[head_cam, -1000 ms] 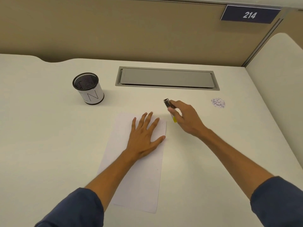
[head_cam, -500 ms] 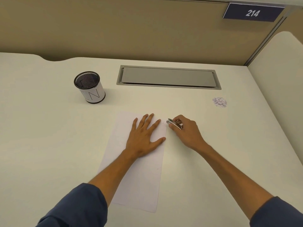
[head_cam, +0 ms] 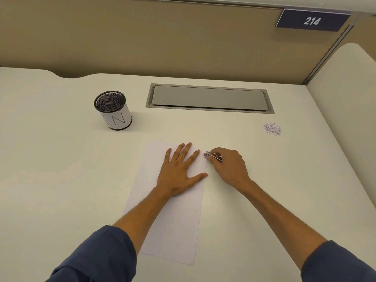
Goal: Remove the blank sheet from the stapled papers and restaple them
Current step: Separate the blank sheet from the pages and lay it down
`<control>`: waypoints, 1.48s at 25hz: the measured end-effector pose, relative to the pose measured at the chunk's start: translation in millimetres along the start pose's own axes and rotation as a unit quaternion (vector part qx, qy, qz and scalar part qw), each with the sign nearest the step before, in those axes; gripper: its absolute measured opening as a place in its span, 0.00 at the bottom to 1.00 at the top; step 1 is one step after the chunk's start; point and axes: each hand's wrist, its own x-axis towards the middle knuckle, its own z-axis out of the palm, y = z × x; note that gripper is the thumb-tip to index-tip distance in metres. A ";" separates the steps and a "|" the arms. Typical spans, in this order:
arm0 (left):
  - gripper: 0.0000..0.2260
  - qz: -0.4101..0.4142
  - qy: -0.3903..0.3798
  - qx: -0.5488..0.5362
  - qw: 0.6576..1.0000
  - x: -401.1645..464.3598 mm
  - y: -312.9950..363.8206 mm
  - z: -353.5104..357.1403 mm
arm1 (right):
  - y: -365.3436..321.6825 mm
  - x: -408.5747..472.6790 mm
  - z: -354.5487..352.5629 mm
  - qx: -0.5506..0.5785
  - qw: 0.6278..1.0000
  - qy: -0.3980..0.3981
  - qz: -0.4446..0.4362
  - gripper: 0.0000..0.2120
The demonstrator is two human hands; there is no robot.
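The stapled papers (head_cam: 173,226) lie flat on the desk in front of me, long side running away from me. My left hand (head_cam: 180,171) presses flat on their upper part with fingers spread. My right hand (head_cam: 228,167) grips a small metal staple tool (head_cam: 213,156), most of it hidden in my curled fingers. Its tip touches the top right corner of the papers, just beside my left index finger.
A black mesh pen cup (head_cam: 113,109) with a white label stands at the back left. A grey cable hatch (head_cam: 209,98) is set into the desk behind the papers. A small speckled patch (head_cam: 272,129) lies at the right. A beige partition rises behind.
My right hand brought the tool down and leftward from above the desk to the papers' top right corner. My left hand stayed pressed on the sheets.
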 end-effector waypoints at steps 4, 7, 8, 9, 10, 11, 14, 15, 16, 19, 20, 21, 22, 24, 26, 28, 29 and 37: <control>0.36 0.002 0.010 0.000 1.000 -0.5 -0.2 0.7 | -4.9 1.7 -13.5 0.208 0.974 -0.054 0.076 0.18; 0.36 0.003 0.010 0.000 1.000 -0.6 0.0 0.2 | -1.4 4.8 -15.3 0.149 0.983 -0.086 0.060 0.23; 0.36 0.003 0.010 0.000 1.000 -0.5 0.1 0.3 | 0.2 5.7 -14.7 0.145 0.984 -0.087 0.057 0.21; 0.36 0.003 0.010 -0.001 1.000 -0.5 0.4 0.1 | 1.1 6.7 -14.4 0.150 0.983 -0.084 0.058 0.19; 0.36 0.003 0.011 -0.003 1.000 -0.6 0.6 0.2 | 0.8 7.3 -15.3 0.160 0.982 -0.081 0.060 0.16; 0.36 0.003 0.012 -0.005 1.000 -0.5 0.7 0.0 | -0.4 8.0 -17.0 0.169 0.980 -0.081 0.064 0.13; 0.36 0.001 0.011 -0.007 1.000 -0.1 0.0 0.4 | -3.9 10.3 -23.0 0.219 0.968 -0.094 0.078 0.09; 0.36 0.001 0.009 -0.007 1.000 -0.2 -0.1 0.4 | -3.7 10.9 -23.7 0.244 0.961 -0.102 0.083 0.09; 0.36 0.001 0.007 -0.005 1.000 -0.2 -0.1 0.2 | -3.1 11.2 -23.7 0.261 0.955 -0.110 0.087 0.08; 0.36 0.000 0.003 -0.003 1.000 -0.2 0.4 -0.9 | -1.9 9.4 -23.5 0.234 0.961 -0.122 0.085 0.06; 0.36 -0.001 0.004 -0.004 1.000 -0.1 0.3 -0.6 | -1.3 8.9 -22.9 0.219 0.965 -0.114 0.082 0.07; 0.35 -0.001 0.006 -0.004 1.000 0.0 0.3 -0.6 | -0.4 8.8 -21.5 0.212 0.969 -0.103 0.080 0.09; 0.35 0.000 0.008 -0.004 1.000 -0.3 0.2 -0.1 | 1.1 8.7 -20.0 0.208 0.970 -0.093 0.080 0.10; 0.35 -0.001 0.010 -0.006 1.000 -0.6 0.0 0.3 | 3.1 7.9 -15.7 0.200 0.974 -0.077 0.077 0.10; 0.35 -0.001 0.006 -0.008 1.000 -1.1 0.5 -0.2 | 4.8 6.6 -10.7 0.129 0.990 -0.050 0.040 0.11; 0.36 0.001 0.005 -0.009 1.000 -0.9 1.0 -1.0 | 4.1 3.1 -6.8 -0.006 1.000 -0.021 -0.017 0.13; 0.36 0.002 0.005 -0.011 1.000 -0.6 1.0 -1.1 | 3.4 1.0 -4.5 -0.061 0.997 -0.005 -0.043 0.14; 0.36 0.017 0.021 0.011 1.000 0.1 -1.0 2.0 | 1.8 -1.9 24.1 -0.241 0.942 0.154 -0.174 0.05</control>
